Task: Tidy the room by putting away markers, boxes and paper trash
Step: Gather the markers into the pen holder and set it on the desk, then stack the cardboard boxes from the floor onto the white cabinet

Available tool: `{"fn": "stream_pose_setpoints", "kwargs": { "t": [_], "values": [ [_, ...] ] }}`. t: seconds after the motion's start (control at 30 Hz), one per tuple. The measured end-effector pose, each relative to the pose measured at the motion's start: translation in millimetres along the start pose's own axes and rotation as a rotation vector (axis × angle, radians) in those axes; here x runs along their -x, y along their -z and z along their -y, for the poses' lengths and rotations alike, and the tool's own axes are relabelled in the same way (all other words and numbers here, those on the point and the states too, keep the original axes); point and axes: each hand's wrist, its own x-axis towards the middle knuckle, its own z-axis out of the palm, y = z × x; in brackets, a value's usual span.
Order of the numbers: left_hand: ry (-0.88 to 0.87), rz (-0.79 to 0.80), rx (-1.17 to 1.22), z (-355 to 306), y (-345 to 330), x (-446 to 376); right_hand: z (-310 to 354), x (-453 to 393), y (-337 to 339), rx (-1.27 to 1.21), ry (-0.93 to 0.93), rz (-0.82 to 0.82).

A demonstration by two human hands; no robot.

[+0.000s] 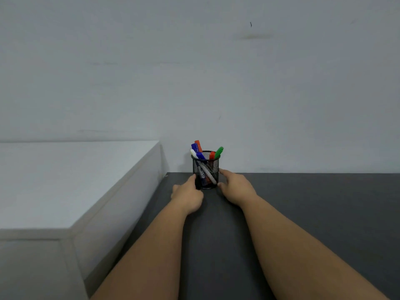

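Upright marker cup stands between both hands; left hand and right hand equally near, fingers spread, flanking its sides.

A plain pale wall fills the upper view, bearing faint smudges and a small dark mark high up. Below the wall lies a dark grey surface. Left of this surface stands a white cabinet, its back edge against the wall.
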Motion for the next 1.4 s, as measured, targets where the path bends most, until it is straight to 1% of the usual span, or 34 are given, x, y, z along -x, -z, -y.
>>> {"fn": "stream_pose_setpoints", "kwargs": {
  "t": [0.07,0.13,0.3,0.4,0.47,0.53,0.6,0.67,0.77,0.9,1.03,1.2,1.3,1.4],
  "values": [
    [0.04,0.015,-0.172,-4,-3,-6,-2,-7,-1,0.039,0.022,0.032],
    [0.049,0.002,-0.272,-7,-5,-14,-3,-14,-4,0.062,0.046,0.058],
    [0.014,0.0,-0.366,-5,-11,-25,-4,-25,-10,0.151,0.031,0.125],
    [-0.033,-0.008,-0.303,-1,-10,-25,-3,-29,-11,0.203,-0.008,0.165],
    [-0.082,-0.034,-0.29,2,-8,-20,-1,-26,-10,0.281,-0.009,0.179],
    [-0.112,-0.045,-0.361,5,-6,-12,3,-18,-8,0.363,-0.002,0.192],
    [-0.117,-0.023,-0.478,7,-6,0,4,-7,-7,0.439,0.001,0.235],
    [-0.11,0.017,-0.544,9,-5,20,6,7,-4,0.462,0.001,0.281],
    [-0.125,0.088,-0.563,12,3,61,12,33,5,0.394,-0.004,0.328],
    [-0.158,0.169,-0.605,19,15,126,30,78,10,0.392,-0.006,0.311],
    [-0.141,0.182,-0.623,22,25,194,59,129,12,0.374,0.02,0.347],
    [-0.145,0.2,-0.617,31,49,259,90,186,21,0.363,0.089,0.361],
    [-0.092,0.206,-0.615,45,69,295,109,219,22,0.351,0.112,0.383],
    [-0.032,0.196,-0.56,57,86,329,128,248,23,0.346,0.136,0.406]
  ]
}}
